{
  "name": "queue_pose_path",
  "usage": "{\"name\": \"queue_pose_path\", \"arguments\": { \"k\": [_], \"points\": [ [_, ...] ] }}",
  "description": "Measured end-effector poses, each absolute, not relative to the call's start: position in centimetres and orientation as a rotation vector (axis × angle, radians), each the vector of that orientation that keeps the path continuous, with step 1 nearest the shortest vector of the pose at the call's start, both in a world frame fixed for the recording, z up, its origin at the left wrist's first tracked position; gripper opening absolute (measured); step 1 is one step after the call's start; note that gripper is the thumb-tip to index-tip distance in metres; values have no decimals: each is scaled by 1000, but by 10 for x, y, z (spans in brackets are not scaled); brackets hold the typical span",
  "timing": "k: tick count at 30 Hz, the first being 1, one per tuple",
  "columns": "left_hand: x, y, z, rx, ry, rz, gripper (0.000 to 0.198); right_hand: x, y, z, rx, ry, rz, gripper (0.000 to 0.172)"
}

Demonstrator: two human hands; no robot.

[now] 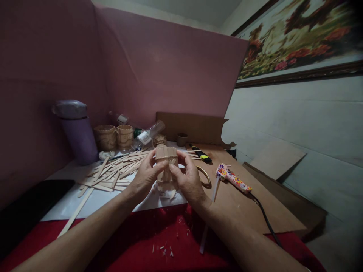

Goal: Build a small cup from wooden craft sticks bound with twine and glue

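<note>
Both my hands hold a small cup-shaped piece made of wooden craft sticks (166, 155) above the table's middle. My left hand (145, 174) grips its left side with curled fingers. My right hand (188, 178) pinches its right side, thumb and fingers closed on the sticks. Under the hands lie several stick offcuts (167, 193) on white paper (85, 200).
A pile of loose craft sticks (116, 172) lies left of my hands. Two finished stick cups (113, 136), a purple flask (78, 130) and a plastic bottle (149, 135) stand behind. A patterned glue gun (234, 178), tape ring (204, 175) and cutter (201, 153) lie on cardboard at right.
</note>
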State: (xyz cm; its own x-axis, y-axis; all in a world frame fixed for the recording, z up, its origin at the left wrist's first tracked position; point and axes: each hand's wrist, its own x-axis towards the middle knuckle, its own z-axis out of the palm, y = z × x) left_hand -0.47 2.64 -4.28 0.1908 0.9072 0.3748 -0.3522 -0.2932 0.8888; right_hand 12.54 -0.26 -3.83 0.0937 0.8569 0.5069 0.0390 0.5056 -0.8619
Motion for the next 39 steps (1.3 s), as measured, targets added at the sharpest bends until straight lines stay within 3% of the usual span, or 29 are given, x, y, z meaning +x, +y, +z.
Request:
{"name": "queue_pose_path", "arguments": {
  "k": [14,32,39],
  "points": [
    [-2,16,-30,1134,524,1317,42,125,-4,-40,-894,-1373,694,44],
    [-3,19,-35,1131,629,1371,53,126,-3,-42,-905,-1382,711,51],
    [-3,12,-28,1018,635,1306,44,126,-2,-43,-912,-1396,667,50]
  ]
}}
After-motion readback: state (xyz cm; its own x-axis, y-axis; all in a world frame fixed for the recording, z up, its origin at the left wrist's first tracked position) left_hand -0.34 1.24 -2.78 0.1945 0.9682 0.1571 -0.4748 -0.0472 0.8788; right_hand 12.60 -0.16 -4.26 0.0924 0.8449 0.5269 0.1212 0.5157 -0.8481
